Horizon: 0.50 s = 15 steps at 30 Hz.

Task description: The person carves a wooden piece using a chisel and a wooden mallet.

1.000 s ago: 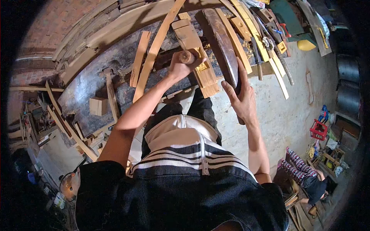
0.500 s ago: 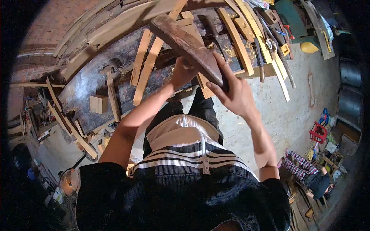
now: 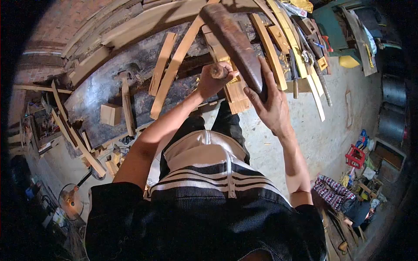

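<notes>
The left hand [image 3: 213, 81] wraps its fingers around a round handle [image 3: 219, 71], whose blunt end shows worn, darkened wood. Beneath it runs a pale brown, straight-edged timber [image 3: 238, 101]. The right hand [image 3: 273, 106] grips a thick, dark, smooth-worn bar [image 3: 233, 41] near its lower end, the thumb and fingers on opposite sides. 0.5 s ago the bar slanted across the left hand and hid the handle's end; now it lies farther right and that end shows. The timber's near end juts past the edge of the scuffed, dark workbench [image 3: 91, 104]. 2 light strips [image 3: 174, 69] lie left of the timber; bare concrete floor [image 3: 307, 126] opens to the right.
</notes>
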### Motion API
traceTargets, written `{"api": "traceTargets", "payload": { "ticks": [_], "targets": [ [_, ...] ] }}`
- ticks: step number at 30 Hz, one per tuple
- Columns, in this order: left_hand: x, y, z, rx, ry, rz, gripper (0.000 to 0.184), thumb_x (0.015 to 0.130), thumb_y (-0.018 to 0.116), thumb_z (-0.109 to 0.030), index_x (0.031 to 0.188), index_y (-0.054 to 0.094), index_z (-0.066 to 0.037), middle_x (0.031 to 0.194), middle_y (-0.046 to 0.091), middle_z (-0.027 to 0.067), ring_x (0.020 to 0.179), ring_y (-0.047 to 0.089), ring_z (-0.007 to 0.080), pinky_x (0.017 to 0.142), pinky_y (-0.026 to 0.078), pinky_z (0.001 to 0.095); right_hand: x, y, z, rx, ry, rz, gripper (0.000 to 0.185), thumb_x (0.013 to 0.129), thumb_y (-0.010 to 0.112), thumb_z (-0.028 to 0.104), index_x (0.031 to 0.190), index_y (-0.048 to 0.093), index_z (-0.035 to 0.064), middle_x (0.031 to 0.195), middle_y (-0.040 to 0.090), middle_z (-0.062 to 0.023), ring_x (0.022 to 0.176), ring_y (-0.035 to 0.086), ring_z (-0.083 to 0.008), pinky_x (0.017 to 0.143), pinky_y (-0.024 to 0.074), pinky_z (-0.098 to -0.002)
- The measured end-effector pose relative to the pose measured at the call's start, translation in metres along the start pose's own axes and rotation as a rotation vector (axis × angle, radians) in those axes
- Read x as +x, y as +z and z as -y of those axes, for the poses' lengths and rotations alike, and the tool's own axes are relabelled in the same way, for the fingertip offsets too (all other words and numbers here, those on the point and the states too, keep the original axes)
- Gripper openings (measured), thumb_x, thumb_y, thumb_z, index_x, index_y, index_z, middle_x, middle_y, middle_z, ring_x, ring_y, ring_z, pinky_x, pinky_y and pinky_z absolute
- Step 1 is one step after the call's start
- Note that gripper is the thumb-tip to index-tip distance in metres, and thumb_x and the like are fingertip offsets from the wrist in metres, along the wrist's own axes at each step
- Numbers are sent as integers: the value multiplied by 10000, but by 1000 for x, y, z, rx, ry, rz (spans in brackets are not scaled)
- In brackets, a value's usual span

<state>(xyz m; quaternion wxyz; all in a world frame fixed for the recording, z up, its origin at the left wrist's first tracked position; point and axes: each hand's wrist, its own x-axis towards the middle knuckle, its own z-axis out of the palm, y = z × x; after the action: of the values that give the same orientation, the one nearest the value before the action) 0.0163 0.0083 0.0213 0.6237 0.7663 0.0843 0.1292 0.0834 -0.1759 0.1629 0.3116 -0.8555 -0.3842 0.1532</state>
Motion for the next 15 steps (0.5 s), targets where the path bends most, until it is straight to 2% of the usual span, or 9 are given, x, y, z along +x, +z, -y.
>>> {"api": "traceTargets", "payload": {
  "ticks": [1,3,4,5,7,8,9,12,15],
  "targets": [
    [1,5,4,-3,1,3,170,849,769,-108,925,651,-13,886,677,12,812,603,55,759,519,269,-1,0,-2,20,34,-40,789,913,669,335,1553,230,192,953,703,-259,792,694,-439,727,571,-468],
    [2,20,8,-440,-49,-159,155,846,783,-131,895,647,-75,849,653,-15,775,628,109,715,540,292,-6,1,-9,19,97,-32,751,935,643,373,1548,251,187,1041,698,-261,897,700,-430,797,573,-451],
    [1,27,7,-545,-136,-270,138,852,781,-123,859,656,-64,801,656,9,779,623,82,705,537,268,-10,5,-15,52,80,-89,751,933,644,381,1547,259,182,1101,684,-262,955,695,-416,823,566,-451],
    [2,25,7,-544,-138,-265,138,852,781,-123,859,656,-64,801,656,9,779,623,82,705,537,268,-12,7,-19,85,63,-147,752,931,646,388,1546,267,177,1161,669,-263,1012,690,-402,849,560,-451],
    [5,12,10,-47,33,-242,160,816,797,-60,827,642,-20,784,676,10,649,597,64,579,509,247,-17,5,-18,104,76,-162,751,929,651,390,1544,280,170,1253,632,-256,1097,666,-377,895,542,-448],
    [13,6,21,-215,-124,-192,152,895,741,-175,857,678,-41,793,676,22,757,616,80,686,515,283,-19,4,-20,127,142,-130,753,928,656,379,1545,279,169,1251,633,-256,1089,670,-376,896,541,-445],
    [18,-1,8,-220,-141,-295,185,908,731,-202,843,676,-38,798,679,20,746,609,97,684,488,302,-22,4,-20,150,208,-98,755,927,661,367,1546,278,168,1249,635,-256,1082,673,-375,896,540,-441],
    [34,-17,22,-204,-152,-316,206,894,756,-199,835,669,-21,800,677,26,738,595,115,690,475,306,-24,2,-15,252,325,-45,747,928,661,356,1543,283,162,1241,640,-254,1084,672,-374,906,536,-434],
    [35,-21,13,-80,-133,-237,193,886,763,-188,847,671,-23,805,674,24,734,591,115,686,475,292,-25,11,-25,198,222,-95,749,926,662,360,1542,286,159,1233,646,-251,1091,672,-365,912,532,-422]
  ]
}}
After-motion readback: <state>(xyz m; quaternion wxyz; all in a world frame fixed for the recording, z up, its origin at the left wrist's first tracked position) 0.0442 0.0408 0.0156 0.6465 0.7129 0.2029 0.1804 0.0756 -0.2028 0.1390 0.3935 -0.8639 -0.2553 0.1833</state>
